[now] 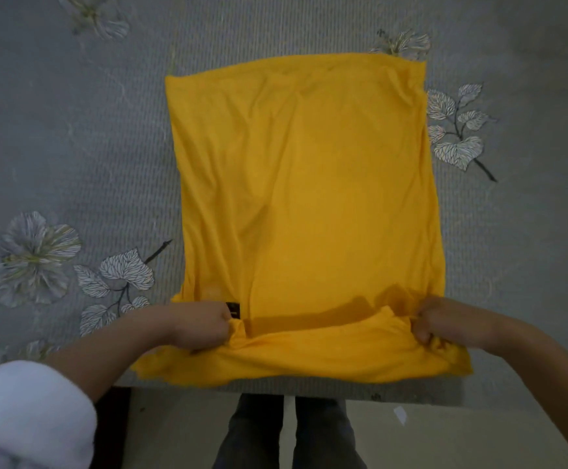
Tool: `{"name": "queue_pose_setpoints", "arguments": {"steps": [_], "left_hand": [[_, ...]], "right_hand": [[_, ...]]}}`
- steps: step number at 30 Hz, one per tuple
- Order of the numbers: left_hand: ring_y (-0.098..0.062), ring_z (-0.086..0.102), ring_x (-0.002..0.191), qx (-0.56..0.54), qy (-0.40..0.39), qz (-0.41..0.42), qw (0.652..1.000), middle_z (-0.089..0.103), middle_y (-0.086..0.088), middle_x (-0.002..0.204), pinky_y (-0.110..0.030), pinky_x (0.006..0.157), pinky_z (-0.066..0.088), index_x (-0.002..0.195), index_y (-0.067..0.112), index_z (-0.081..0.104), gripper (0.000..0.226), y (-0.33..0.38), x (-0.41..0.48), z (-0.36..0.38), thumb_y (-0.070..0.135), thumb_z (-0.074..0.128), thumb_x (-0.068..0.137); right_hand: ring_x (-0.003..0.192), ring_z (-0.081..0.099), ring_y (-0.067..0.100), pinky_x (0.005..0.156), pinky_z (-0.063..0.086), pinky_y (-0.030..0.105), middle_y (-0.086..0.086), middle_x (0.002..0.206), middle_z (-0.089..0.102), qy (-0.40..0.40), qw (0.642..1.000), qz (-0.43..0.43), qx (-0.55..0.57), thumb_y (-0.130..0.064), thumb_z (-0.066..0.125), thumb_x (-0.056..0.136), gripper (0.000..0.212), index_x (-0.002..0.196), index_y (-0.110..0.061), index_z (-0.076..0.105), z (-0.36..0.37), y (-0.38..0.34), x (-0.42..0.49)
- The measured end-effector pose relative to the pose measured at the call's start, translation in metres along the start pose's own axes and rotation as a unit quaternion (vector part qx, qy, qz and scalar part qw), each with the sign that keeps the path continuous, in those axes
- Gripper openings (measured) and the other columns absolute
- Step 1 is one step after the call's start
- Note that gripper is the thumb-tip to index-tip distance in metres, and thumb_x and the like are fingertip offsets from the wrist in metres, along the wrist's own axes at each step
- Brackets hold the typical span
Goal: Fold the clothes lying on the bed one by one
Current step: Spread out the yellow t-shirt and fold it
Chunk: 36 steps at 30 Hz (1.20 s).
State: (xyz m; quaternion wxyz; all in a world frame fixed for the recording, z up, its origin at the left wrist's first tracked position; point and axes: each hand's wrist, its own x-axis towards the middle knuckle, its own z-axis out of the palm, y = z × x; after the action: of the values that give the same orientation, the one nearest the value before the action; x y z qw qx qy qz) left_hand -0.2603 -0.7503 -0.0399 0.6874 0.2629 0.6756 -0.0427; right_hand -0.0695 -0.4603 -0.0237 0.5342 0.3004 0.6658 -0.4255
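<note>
left arm (106, 346): thick white sleeve (29, 418) pushed up above the bare forearm | right forearm (529, 360): bare up to the frame edge | left hand (201, 324), right hand (441, 321): bare | trousers (252, 434): plain dark grey

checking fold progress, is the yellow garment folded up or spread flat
Mostly spread: the yellow garment lies flat on the bed; left hand and right hand grip only its near edge.
</note>
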Motion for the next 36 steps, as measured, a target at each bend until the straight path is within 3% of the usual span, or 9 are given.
{"name": "queue_pose_setpoints", "arguments": {"steps": [3,7,12,16,20,25,28,33,36], "left_hand": [[-0.015,0.043,0.064,-0.101,0.069,0.029,0.992,0.046,-0.005,0.073,-0.027,0.064,0.038,0.072,0.015,0.045,0.02,-0.002,-0.005,-0.032,0.009,0.044,0.091],[-0.016,0.038,0.058,-0.155,0.226,0.026,0.961,0.038,-0.003,0.064,-0.029,0.055,0.031,0.062,0.016,0.038,0.029,0.005,-0.01,-0.103,0.007,0.049,0.087],[-0.01,0.035,0.054,-0.105,0.349,-0.002,0.931,0.038,0.0,0.062,-0.018,0.049,0.03,0.059,0.017,0.038,0.035,0.02,-0.006,-0.197,0.006,0.048,0.09],[-0.017,0.037,0.056,-0.047,0.409,-0.031,0.911,0.042,-0.005,0.064,-0.031,0.049,0.028,0.06,0.014,0.042,0.029,0.03,-0.001,-0.263,0.009,0.048,0.088],[-0.025,0.043,0.062,-0.061,0.519,-0.02,0.852,0.047,-0.01,0.067,-0.031,0.052,0.027,0.062,0.008,0.048,0.033,0.03,0.004,-0.303,0.024,0.05,0.091],[-0.031,0.053,0.105,-0.15,0.524,-0.028,0.838,0.055,-0.012,0.118,-0.037,0.079,0.041,0.12,0.014,0.054,0.044,0.003,0.03,-0.284,0.044,0.058,0.088],[-0.035,0.05,0.117,-0.141,0.506,-0.075,0.847,0.052,-0.015,0.131,-0.043,0.095,0.041,0.129,0.01,0.051,0.051,-0.022,0.04,-0.271,0.038,0.062,0.087],[-0.035,0.057,0.101,-0.094,0.564,-0.071,0.817,0.063,-0.017,0.109,-0.036,0.076,0.04,0.1,0.013,0.063,0.015,-0.033,0.046,-0.272,0.025,0.061,0.091],[-0.035,0.057,0.101,-0.116,0.678,-0.055,0.724,0.064,-0.017,0.105,-0.032,0.075,0.034,0.103,0.008,0.063,0.017,-0.032,0.04,-0.281,0.02,0.055,0.095]], "right_hand": [[0.044,0.034,0.009,0.047,0.026,0.025,-0.003,0.046,0.035,0.163,0.979,-0.028,0.116,0.006,0.058,0.074,0.034,0.051,-0.014,0.042,-0.029,-0.006,0.002],[0.054,0.046,0.016,0.054,0.035,0.026,0.01,0.063,0.051,0.286,0.942,-0.086,0.152,-0.006,0.06,0.084,0.012,0.073,-0.005,0.065,-0.085,-0.037,0.007],[0.062,0.048,0.016,0.057,0.038,0.027,0.009,0.07,0.055,0.387,0.899,-0.116,0.17,-0.007,0.061,0.084,0.014,0.072,-0.01,0.067,-0.157,-0.091,0.02],[0.074,0.056,0.023,0.066,0.046,0.033,0.012,0.075,0.061,0.448,0.875,-0.119,0.14,-0.011,0.062,0.084,0.009,0.081,-0.005,0.068,-0.207,-0.123,0.035],[0.1,0.061,0.035,0.088,0.05,0.051,0.026,0.107,0.064,0.516,0.829,-0.141,0.163,-0.016,0.061,0.085,0.012,0.092,-0.011,0.07,-0.239,-0.147,0.055],[0.105,0.051,0.021,0.084,0.044,0.038,0.001,0.116,0.052,0.525,0.817,-0.14,0.191,-0.045,0.066,0.083,0.058,0.131,-0.015,0.051,-0.24,-0.143,0.087],[0.112,0.053,0.027,0.083,0.043,0.038,0.008,0.129,0.052,0.526,0.833,-0.095,0.142,-0.034,0.069,0.084,0.063,0.136,-0.008,0.045,-0.234,-0.125,0.102],[0.081,0.053,0.023,0.07,0.043,0.033,0.014,0.097,0.064,0.587,0.799,-0.081,0.096,-0.019,0.06,0.087,0.027,0.11,-0.007,0.066,-0.24,-0.12,0.106],[0.082,0.059,0.025,0.073,0.048,0.036,0.01,0.086,0.062,0.623,0.761,-0.102,0.147,-0.017,0.058,0.085,0.02,0.099,-0.008,0.07,-0.252,-0.124,0.103]]}}
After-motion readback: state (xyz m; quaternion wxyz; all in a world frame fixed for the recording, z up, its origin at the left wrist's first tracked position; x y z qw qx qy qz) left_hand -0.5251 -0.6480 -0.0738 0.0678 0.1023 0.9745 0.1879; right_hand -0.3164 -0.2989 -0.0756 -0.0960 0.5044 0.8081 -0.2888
